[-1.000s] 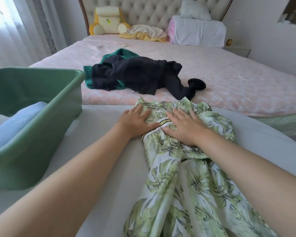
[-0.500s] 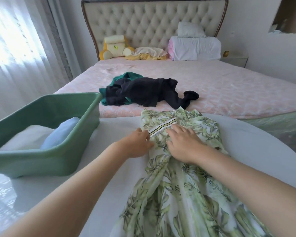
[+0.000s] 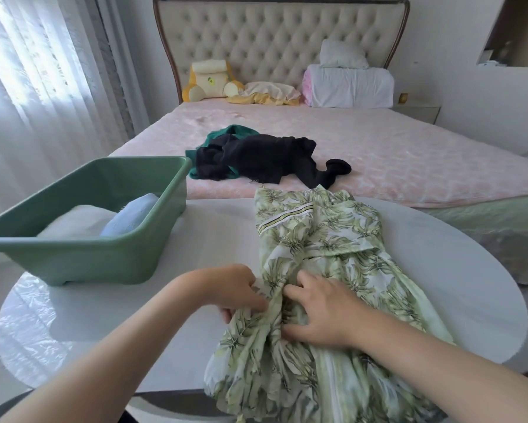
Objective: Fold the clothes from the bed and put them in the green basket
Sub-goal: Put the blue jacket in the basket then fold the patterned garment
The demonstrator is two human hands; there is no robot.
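Dress: my left hand pinches its bunched middle, my right hand presses flat; I'd smooth wrinkles before folding.

— Where do we have the basket?
— On the table, at our left, folded pieces in it.
— And the dress?
— Right of the basket, along the table, its near end over the edge. Our left hand holds its left side; our right hand rests on it.
— The bed?
— Behind the table, a heap on it.
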